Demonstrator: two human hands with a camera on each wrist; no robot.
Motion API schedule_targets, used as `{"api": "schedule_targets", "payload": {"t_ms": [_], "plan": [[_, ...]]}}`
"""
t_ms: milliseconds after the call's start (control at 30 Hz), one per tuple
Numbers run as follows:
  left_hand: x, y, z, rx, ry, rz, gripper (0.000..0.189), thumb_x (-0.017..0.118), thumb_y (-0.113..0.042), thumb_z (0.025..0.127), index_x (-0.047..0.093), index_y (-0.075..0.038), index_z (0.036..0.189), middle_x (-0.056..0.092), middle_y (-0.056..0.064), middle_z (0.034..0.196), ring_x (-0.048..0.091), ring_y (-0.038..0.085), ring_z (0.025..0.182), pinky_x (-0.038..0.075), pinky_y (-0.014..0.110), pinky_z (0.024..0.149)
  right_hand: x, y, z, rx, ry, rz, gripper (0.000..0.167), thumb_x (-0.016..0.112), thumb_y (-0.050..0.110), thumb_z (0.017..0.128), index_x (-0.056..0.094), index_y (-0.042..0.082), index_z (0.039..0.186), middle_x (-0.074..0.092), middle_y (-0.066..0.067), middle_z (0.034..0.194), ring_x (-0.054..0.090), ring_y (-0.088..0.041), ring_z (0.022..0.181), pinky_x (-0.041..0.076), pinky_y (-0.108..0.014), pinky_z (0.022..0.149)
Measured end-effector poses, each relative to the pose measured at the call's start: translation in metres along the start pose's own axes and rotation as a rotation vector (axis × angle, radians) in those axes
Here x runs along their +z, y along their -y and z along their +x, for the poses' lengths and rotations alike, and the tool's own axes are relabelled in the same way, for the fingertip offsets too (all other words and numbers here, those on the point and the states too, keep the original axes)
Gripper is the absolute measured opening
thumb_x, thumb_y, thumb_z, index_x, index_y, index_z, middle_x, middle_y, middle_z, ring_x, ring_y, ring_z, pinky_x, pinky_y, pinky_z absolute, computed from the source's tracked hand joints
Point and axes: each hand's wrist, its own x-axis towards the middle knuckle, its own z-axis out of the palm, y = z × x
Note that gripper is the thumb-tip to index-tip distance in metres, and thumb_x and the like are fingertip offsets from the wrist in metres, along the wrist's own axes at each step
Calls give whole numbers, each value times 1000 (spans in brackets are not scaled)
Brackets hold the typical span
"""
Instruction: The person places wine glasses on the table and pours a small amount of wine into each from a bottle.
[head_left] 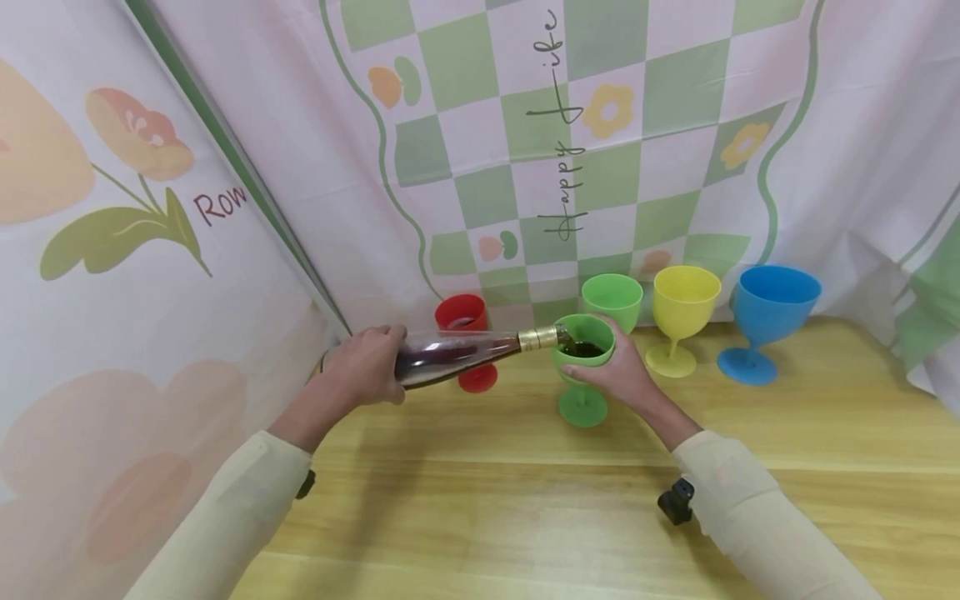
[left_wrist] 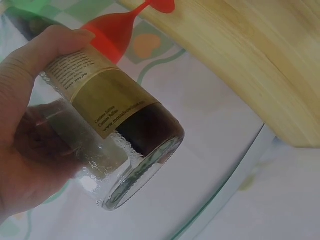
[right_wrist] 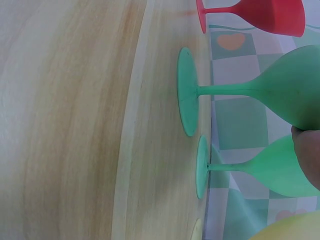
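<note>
My left hand (head_left: pixel 367 367) grips the body of a glass wine bottle (head_left: pixel 457 360), tilted nearly level with its gold-wrapped neck pointing right. The bottle's mouth is at the rim of a green goblet (head_left: pixel 583 408), and dark liquid (head_left: pixel 585 349) lies in that goblet's bowl. Around the same bowl curl the fingers and thumb of my right hand (head_left: pixel 621 367). Dark liquid also shows inside the bottle, whose back label (left_wrist: pixel 112 100) and base appear in the left wrist view. Behind the bottle, partly covered by it, stands a red goblet (head_left: pixel 478 379).
A lighter green goblet (head_left: pixel 613 292) stands just behind my right hand. Farther right are a yellow goblet (head_left: pixel 686 304) and a blue goblet (head_left: pixel 774 310). Printed cloth (head_left: pixel 480 133) hangs along the back and left of the wooden table (head_left: pixel 480 517).
</note>
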Motion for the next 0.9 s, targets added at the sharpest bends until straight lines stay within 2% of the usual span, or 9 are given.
{"api": "schedule_targets", "payload": {"t_ms": [400,667,900], "plan": [[11,2,0,-14,-1,-8,62,90,-23,63,56,-8,114,66,8,102,62,22,84,53,37,68,0,0,0,-6,-1,-2,82,83,2,77,41,-2,147,56,-25,138,53,2,111,46,-10,92],[22,2,0,-47,9,-32,71,90,-26,62,56,-8,122,68,10,105,63,23,86,55,40,73,1,0,0,-14,-1,13,82,84,1,77,41,-2,147,57,-25,137,54,2,110,47,-10,93],[38,3,1,-55,-4,-125,72,92,-24,60,56,-10,121,67,10,106,63,24,88,56,41,78,0,0,-1,5,-5,13,83,84,2,77,41,-1,148,56,-24,139,53,1,111,46,-12,94]]}}
